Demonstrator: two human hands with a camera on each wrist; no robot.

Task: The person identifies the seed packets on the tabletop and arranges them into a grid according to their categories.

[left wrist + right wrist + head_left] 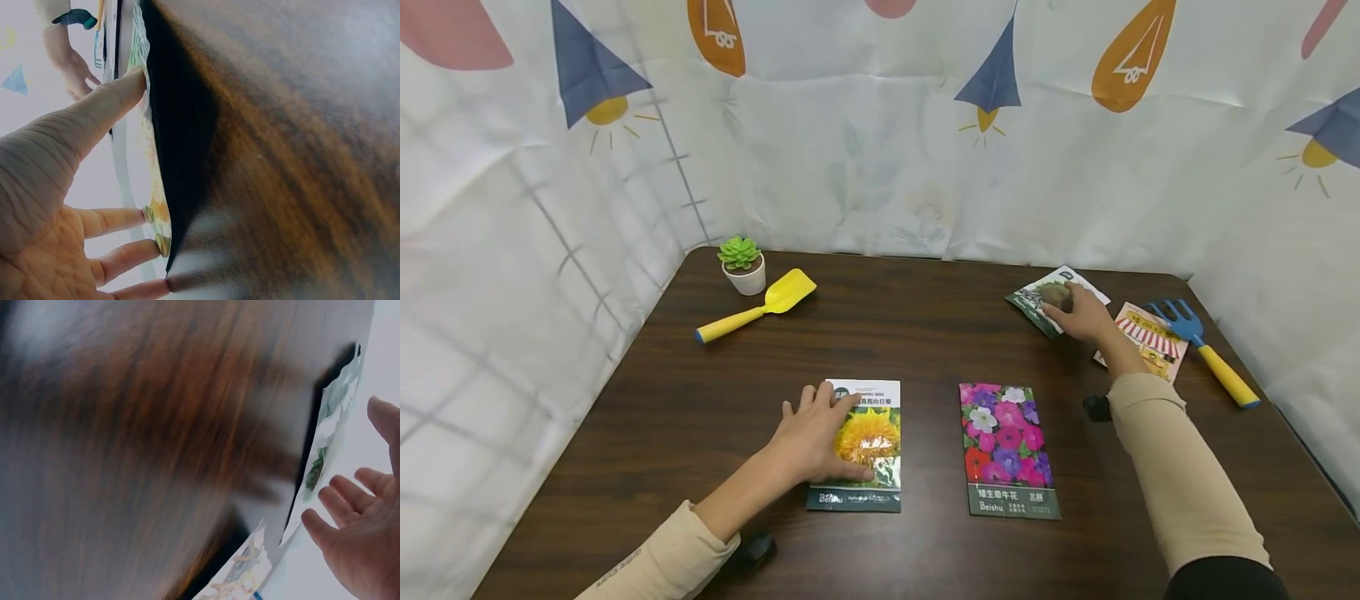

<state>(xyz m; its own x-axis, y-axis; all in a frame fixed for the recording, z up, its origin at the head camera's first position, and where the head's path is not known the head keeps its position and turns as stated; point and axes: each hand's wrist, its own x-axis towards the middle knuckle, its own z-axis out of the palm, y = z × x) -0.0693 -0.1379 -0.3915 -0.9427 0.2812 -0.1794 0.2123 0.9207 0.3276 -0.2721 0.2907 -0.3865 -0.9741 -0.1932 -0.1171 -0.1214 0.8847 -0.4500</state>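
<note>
My left hand (808, 442) is spread over a sunflower seed packet (872, 437). In the left wrist view its thumb and fingertips touch the packet's (154, 156) face, with the fingers nearly straight. A second packet with pink and purple flowers (1006, 437) lies to the right of it. At the back right, my right hand (1084, 315) reaches over a green and white seed packet (1036, 296). The right wrist view has those loosely extended fingers close beside the packet (325, 437), with no grip on it.
A pink striped packet (1146, 337) lies at the right, partly under a blue hand fork (1197, 335) with a yellow handle. Back left are a yellow trowel (786, 292) and a small potted succulent (745, 267). Printed curtains surround the brown table (880, 333).
</note>
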